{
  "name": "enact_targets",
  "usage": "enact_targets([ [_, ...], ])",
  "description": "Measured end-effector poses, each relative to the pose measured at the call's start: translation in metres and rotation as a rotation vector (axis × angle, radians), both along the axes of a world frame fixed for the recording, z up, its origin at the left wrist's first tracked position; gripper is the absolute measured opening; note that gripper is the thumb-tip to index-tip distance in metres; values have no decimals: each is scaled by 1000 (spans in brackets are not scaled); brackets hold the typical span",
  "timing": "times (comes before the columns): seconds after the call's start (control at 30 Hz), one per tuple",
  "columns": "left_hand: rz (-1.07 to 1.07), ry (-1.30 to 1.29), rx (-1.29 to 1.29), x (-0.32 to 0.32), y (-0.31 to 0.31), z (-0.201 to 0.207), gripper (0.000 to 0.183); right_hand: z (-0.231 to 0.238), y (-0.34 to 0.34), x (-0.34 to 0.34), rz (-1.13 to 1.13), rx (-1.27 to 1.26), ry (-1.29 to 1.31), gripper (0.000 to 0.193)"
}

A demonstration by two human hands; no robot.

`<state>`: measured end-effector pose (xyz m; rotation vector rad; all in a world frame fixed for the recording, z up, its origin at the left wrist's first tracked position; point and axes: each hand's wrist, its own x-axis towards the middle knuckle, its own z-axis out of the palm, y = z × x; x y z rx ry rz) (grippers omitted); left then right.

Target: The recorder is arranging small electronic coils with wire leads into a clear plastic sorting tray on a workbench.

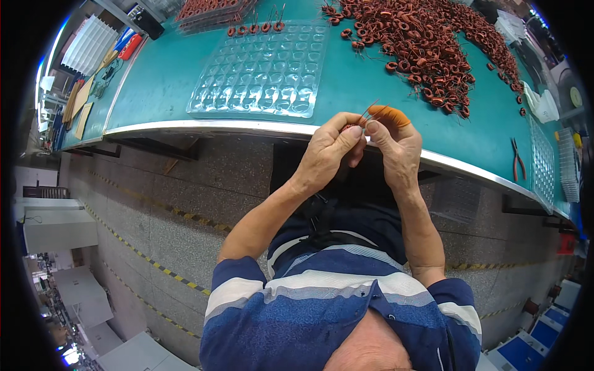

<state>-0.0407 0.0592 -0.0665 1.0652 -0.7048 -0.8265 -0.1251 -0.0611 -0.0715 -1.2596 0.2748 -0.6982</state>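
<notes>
The left hand (327, 147) hides most of its coil (351, 127); toward eleven o'clock, the view's edge cuts off a filled tray (210, 26).

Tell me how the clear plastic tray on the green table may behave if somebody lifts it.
The clear tray is probably light, since it looks thin and transparent. Being broad and flat, it may flex if lifted by one edge. The reddish coils along its far edge could shift if it tilts.

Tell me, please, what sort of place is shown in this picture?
Probably a factory workshop: a large pile of red-brown wire-wound rings lies on a green workbench near a clear pocketed tray, and yellow-and-black striped tape marks the floor.
</notes>
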Motion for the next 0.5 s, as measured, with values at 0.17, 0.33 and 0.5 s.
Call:
enact_targets([
  [0.17, 100, 92, -43, -6, -5, -13, 24, -1, -5, 4, 6, -93, 76, 29],
  [0.33, 111, 52, 2, -4, 0, -10, 23, 2, -18, 0, -16, 54, 17, 33],
  [0.5, 21, -61, 80, 0, 0, 0, 25, 6, -28, -8, 61, -122, 156, 39],
])
